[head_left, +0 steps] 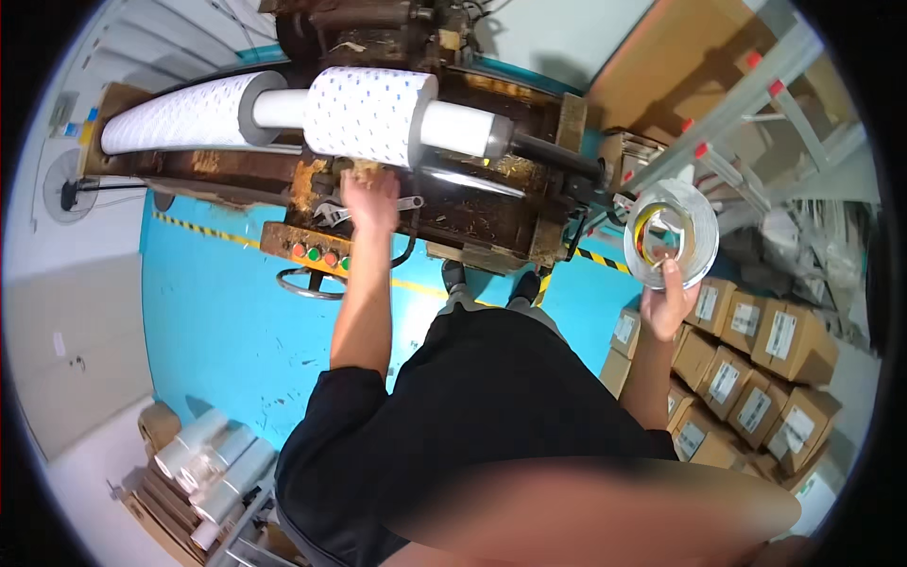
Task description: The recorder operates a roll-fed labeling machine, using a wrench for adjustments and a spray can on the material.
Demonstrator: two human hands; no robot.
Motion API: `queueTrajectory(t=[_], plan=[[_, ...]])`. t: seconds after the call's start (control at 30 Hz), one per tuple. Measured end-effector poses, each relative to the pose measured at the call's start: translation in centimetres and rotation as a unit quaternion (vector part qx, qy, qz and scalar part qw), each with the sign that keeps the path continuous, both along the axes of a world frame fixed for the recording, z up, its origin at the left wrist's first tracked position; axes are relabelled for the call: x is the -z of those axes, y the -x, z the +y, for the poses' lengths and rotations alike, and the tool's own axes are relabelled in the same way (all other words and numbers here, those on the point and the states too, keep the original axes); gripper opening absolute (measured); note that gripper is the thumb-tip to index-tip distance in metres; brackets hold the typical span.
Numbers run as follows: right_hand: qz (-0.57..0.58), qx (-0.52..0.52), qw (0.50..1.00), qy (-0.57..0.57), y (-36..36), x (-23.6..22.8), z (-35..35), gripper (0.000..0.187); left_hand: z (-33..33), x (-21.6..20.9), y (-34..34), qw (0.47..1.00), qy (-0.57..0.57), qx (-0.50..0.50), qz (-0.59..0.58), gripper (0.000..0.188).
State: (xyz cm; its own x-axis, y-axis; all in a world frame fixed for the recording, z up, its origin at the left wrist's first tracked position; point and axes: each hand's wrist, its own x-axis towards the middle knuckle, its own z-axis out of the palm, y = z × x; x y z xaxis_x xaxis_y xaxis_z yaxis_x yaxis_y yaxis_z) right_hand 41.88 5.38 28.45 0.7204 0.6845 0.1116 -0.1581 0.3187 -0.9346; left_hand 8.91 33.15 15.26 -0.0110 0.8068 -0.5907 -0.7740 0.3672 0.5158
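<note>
My right hand grips a wide roll of tape by its lower edge, with the thumb at the ring's open core. The roll is held out to the right, beside the machine's end. My left hand reaches down to the machine bed, just below a short white roll with small blue marks. Its fingertips are hard to make out against the brown clutter there. An adjustable wrench lies by that hand. A longer roll of the same patterned material sits further left on the same white core.
Coloured push buttons sit on the orange panel above a handwheel. A metal ladder leans at the right, behind stacked cardboard boxes. Clear-wrapped rolls stand at the lower left. A fan is at the far left.
</note>
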Motion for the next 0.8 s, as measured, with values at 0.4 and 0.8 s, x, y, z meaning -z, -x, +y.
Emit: queueTrajectory(t=[0.4,0.8], plan=[[0.169,0.223,0.953,0.117,-5.8,13.6,-8.2,0.055,3.8,0.5,-4.9,0.953,-0.158,0.117,-0.229,0.064],[0.222,0.128,0.905,0.339,-9.4,32.6,-1.3,0.047,-5.4,6.8,-18.0,0.873,-0.142,0.149,-0.442,0.074]])
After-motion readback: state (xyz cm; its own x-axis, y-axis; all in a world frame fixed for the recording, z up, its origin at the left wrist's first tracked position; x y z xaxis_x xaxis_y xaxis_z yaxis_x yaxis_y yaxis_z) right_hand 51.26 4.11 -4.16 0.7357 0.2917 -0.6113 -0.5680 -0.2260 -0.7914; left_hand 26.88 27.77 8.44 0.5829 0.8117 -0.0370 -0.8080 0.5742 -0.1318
